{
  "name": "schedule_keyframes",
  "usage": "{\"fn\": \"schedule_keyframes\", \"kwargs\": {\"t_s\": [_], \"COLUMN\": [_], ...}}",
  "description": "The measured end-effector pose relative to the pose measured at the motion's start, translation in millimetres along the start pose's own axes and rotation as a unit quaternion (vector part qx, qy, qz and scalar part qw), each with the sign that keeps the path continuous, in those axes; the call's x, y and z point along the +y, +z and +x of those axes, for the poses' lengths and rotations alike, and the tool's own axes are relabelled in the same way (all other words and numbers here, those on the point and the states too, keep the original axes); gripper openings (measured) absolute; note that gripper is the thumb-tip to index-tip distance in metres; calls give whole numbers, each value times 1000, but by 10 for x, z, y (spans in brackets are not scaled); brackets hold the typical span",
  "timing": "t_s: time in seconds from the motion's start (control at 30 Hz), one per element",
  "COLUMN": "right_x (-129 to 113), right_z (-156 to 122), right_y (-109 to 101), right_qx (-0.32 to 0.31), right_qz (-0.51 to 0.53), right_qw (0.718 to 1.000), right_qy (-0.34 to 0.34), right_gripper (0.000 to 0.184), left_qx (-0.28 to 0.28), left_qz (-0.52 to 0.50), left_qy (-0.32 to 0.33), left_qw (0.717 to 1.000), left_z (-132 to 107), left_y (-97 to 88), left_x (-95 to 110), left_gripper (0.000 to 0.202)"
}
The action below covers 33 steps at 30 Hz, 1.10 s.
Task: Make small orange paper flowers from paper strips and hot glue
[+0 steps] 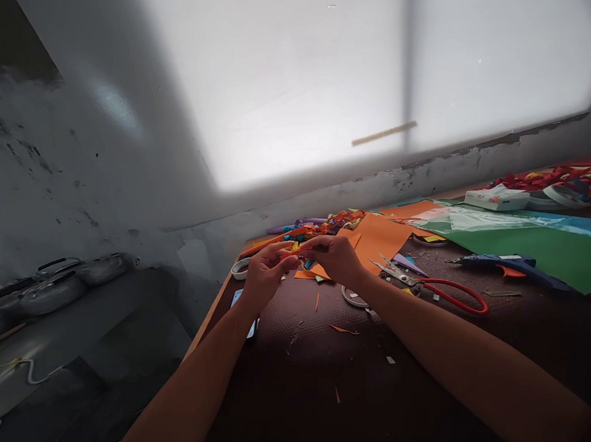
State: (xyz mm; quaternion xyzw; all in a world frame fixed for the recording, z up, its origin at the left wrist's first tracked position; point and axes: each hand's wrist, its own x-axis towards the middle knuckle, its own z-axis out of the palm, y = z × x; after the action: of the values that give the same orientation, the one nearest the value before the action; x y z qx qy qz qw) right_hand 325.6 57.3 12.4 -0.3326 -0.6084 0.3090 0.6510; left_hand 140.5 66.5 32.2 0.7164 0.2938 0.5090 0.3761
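Strip [297, 249] in sight?

Yes, a thin orange one, raised over the desk [286, 380] between the left hand [266, 272] and the right hand [337, 257]. Fingers hide part of it.

How is each grip?

The left grip pinches the strip between thumb and fingertips. The right grip pinches it too, from the other side, and the fingertips come close together.

What's by the left one?

A white roll [239, 269], just beside it near the edge, and a phone [237, 298] lying below, partly covered.

And by the right?

Orange paper [384, 238] beyond it. Scissors [405, 277], red-handled, lie to its right with the blades parted.

Farther right?

A blue glue gun [520, 264] with an orange trigger, close to a green sheet [539, 246].

Any loose bits?

Scraps [341, 330], small ones, scattered on the dark surface nearer the person.
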Motion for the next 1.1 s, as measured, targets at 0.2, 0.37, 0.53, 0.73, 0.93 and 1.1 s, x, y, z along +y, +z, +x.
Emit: {"fn": "schedule_keyframes", "kwargs": {"t_s": [0.2,0.37,0.53,0.73,0.93,1.1], "right_x": [-82,-71,-34,-42,-58,-161], "right_z": [-42,-28,-24,-27,-3,37], "right_y": [22,1,-10,-24,-33,-103], "right_qx": [10,3,-16,-18,-54,-91], "right_qz": [-52,-79,-105,-134,-167,-200], "right_qw": [997,992,985,984,976,966], "right_qy": [-56,-101,-135,-112,-131,-140], "right_gripper": [18,16,11,12,14,17], "left_qx": [20,-5,-30,-60,-90,-114], "left_qz": [-44,-91,-86,32,225,299], "left_qy": [-20,-50,-66,-14,79,131], "left_qw": [999,995,994,998,967,938], "left_z": [0,32,80,42,-16,-31], "left_y": [-5,-30,-97,-72,-69,-71], "left_x": [10,14,-45,-68,-23,18], "left_gripper": [28,33,34,39,30,26]}}
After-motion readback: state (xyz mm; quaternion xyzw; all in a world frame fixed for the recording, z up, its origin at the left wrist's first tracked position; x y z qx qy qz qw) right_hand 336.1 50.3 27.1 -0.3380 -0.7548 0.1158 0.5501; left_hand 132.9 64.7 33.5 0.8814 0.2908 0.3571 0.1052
